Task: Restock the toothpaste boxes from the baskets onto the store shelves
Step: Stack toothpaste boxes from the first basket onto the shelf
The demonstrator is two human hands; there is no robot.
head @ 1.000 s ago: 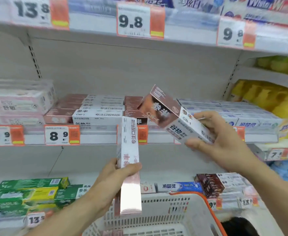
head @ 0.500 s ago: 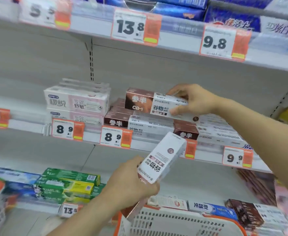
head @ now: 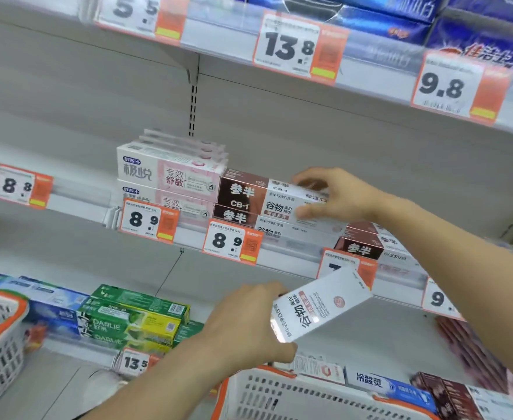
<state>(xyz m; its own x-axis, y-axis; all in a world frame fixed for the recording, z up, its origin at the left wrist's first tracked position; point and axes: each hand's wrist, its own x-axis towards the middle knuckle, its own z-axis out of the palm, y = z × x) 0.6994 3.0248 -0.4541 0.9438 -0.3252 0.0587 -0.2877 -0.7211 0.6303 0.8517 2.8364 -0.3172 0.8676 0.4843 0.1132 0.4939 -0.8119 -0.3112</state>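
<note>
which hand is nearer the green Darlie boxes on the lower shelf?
Left. The left hand, gripping a white toothpaste box, sits just right of the green Darlie boxes. The right hand is one shelf up and farther right, on the brown-and-white box.

- Bright, even, diffuse store light; soft shadow under the upper white metal shelf (head: 370,83).
- Glare blows out the lower corner of the white cardboard toothpaste box (head: 316,310) in the left hand (head: 249,325).
- Blue boxes (head: 476,40) above that shelf are smeared; the brown boxes (head: 467,347) far right below it are motion-blurred.
- The "8.9" white-and-orange price tag (head: 232,241) is sharp.
- Wide-angle bend: shelf lines tilt and curve toward the edges.
- Overall soft, compression haze.
</note>
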